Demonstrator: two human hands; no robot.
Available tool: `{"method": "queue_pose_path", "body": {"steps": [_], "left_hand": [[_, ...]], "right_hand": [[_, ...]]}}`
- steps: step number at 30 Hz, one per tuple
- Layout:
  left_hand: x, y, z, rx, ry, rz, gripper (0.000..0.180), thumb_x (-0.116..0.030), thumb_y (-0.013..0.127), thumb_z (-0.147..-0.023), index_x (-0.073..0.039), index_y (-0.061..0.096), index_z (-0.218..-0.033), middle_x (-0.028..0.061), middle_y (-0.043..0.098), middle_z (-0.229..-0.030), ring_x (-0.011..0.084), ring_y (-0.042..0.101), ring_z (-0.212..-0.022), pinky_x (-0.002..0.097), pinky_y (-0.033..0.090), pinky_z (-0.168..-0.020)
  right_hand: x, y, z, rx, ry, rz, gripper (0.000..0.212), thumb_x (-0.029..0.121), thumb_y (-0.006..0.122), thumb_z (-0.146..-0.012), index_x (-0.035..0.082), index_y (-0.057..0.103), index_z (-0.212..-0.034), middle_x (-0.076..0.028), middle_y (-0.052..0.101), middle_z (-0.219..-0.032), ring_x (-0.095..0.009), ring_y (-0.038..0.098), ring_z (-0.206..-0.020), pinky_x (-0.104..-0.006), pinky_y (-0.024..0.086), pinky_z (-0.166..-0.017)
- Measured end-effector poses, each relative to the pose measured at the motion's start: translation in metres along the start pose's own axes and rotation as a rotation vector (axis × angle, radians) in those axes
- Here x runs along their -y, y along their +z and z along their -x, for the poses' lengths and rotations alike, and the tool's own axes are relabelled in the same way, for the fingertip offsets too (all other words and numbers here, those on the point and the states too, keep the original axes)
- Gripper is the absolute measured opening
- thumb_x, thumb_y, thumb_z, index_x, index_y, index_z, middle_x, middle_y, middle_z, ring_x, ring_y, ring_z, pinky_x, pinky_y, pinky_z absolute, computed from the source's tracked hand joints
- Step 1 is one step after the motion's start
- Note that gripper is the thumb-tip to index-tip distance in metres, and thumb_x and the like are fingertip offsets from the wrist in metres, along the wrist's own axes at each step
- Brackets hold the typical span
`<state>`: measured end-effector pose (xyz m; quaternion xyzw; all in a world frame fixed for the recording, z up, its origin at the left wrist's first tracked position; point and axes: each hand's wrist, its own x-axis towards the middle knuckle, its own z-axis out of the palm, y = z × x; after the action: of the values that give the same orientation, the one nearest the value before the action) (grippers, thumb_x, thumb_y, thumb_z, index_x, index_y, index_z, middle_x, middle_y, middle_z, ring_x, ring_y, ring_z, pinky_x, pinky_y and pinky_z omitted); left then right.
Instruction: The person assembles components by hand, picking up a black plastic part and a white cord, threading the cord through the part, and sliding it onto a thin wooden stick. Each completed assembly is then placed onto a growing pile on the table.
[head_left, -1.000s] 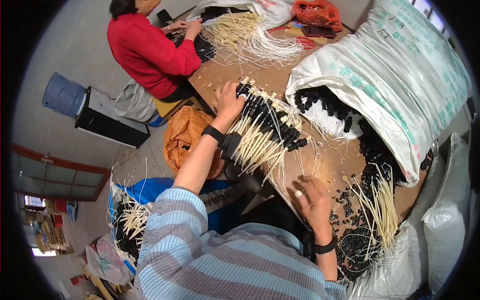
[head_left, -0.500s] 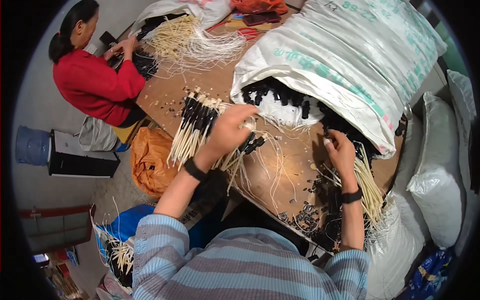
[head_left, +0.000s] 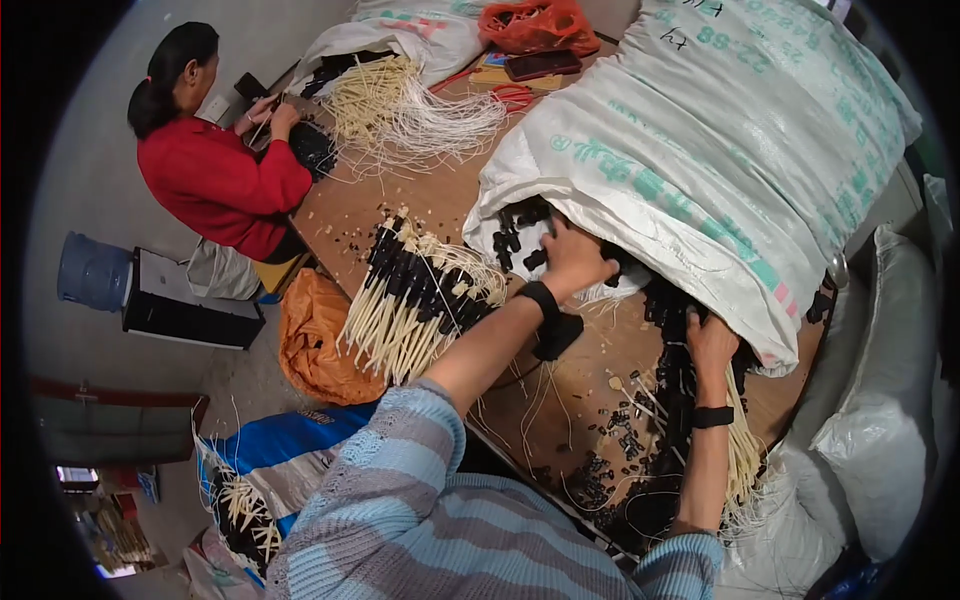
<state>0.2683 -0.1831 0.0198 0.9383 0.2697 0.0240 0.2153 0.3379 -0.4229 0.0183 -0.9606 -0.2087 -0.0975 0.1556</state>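
My left hand (head_left: pixel 578 262) reaches into the mouth of a large white woven sack (head_left: pixel 640 190), among small black plastic parts (head_left: pixel 508 238). Its thumb and fingers are apart, and I see nothing held in them. Down by the sack's right-hand lip is my right hand (head_left: pixel 712 345), over a dark heap of black parts (head_left: pixel 672 312) and beside a bundle of cream sticks or tubes (head_left: pixel 742 430). The sack's edge partly covers its fingertips, so its grip does not show. Left of my left forearm lies a row of cream-and-black pieces (head_left: pixel 405 300) with thin white strings.
Small black bits (head_left: pixel 620 430) litter the table (head_left: pixel 560 400) near its front edge. Across the table, a person in a red sweater (head_left: pixel 220 170) works beside another white sack (head_left: pixel 420 30). An orange bag (head_left: pixel 320 340) stands at the left. Full grey-white sacks (head_left: pixel 880 400) line the right side.
My left hand has moved right and forward, from above the row of pieces to the sack's mouth. My right hand has shifted slightly right and down, under the sack's lip. The view has tilted somewhat.
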Motion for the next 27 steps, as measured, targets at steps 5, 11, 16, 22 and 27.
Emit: {"method": "queue_pose_path", "body": {"steps": [5, 11, 16, 22, 27], "left_hand": [[-0.019, 0.026, 0.039, 0.035, 0.418, 0.103, 0.067, -0.028, 0.076, -0.062, -0.019, 0.059, -0.126, 0.0195, 0.043, -0.127, 0.0388, 0.036, -0.118, 0.0547, 0.032, -0.092], [0.015, -0.004, 0.052, -0.134, 0.718, 0.255, 0.053, -0.017, 0.071, -0.063, -0.016, 0.064, -0.116, 0.0151, 0.052, -0.123, 0.0378, 0.044, -0.117, 0.0502, 0.037, -0.098], [0.007, -0.010, 0.109, -0.116, 0.866, 0.419, 0.031, -0.002, 0.063, -0.068, -0.007, 0.068, -0.099, 0.0111, 0.066, -0.104, 0.0289, 0.061, -0.098, 0.0371, 0.049, -0.085], [0.009, 0.000, 0.182, 0.212, 0.925, 0.448, 0.028, 0.002, 0.063, -0.070, -0.009, 0.069, -0.095, 0.0081, 0.068, -0.094, 0.0257, 0.064, -0.086, 0.0338, 0.052, -0.074], [0.081, -0.021, 0.192, 0.157, 0.435, 0.070, 0.017, -0.008, 0.062, -0.078, -0.010, 0.068, -0.094, 0.0115, 0.066, -0.075, 0.0322, 0.065, -0.073, 0.0391, 0.051, -0.067]], "right_hand": [[0.017, -0.039, 0.015, 0.123, -0.117, -0.153, 0.037, 0.014, 0.067, -0.077, 0.001, 0.062, -0.111, -0.023, 0.061, -0.113, -0.040, 0.057, -0.104, -0.0441, 0.045, -0.088], [-0.001, -0.079, 0.091, -0.013, -0.126, -0.435, 0.036, 0.006, 0.063, -0.079, 0.001, 0.062, -0.114, -0.013, 0.066, -0.106, -0.025, 0.060, -0.088, -0.0338, 0.047, -0.079], [-0.041, -0.091, 0.174, -0.006, 0.244, -0.530, 0.025, 0.009, 0.067, -0.083, 0.000, 0.066, -0.107, -0.003, 0.065, -0.078, -0.010, 0.052, -0.060, -0.0236, 0.044, -0.059], [-0.054, -0.102, 0.213, 0.099, 0.304, -0.338, 0.016, 0.013, 0.069, -0.077, 0.005, 0.070, -0.091, -0.013, 0.067, -0.084, -0.028, 0.063, -0.069, -0.0341, 0.048, -0.062], [-0.049, -0.098, 0.208, -0.045, 0.056, -0.164, 0.015, 0.009, 0.070, -0.076, 0.005, 0.068, -0.091, -0.012, 0.064, -0.081, -0.026, 0.062, -0.071, -0.0343, 0.047, -0.063]]}}
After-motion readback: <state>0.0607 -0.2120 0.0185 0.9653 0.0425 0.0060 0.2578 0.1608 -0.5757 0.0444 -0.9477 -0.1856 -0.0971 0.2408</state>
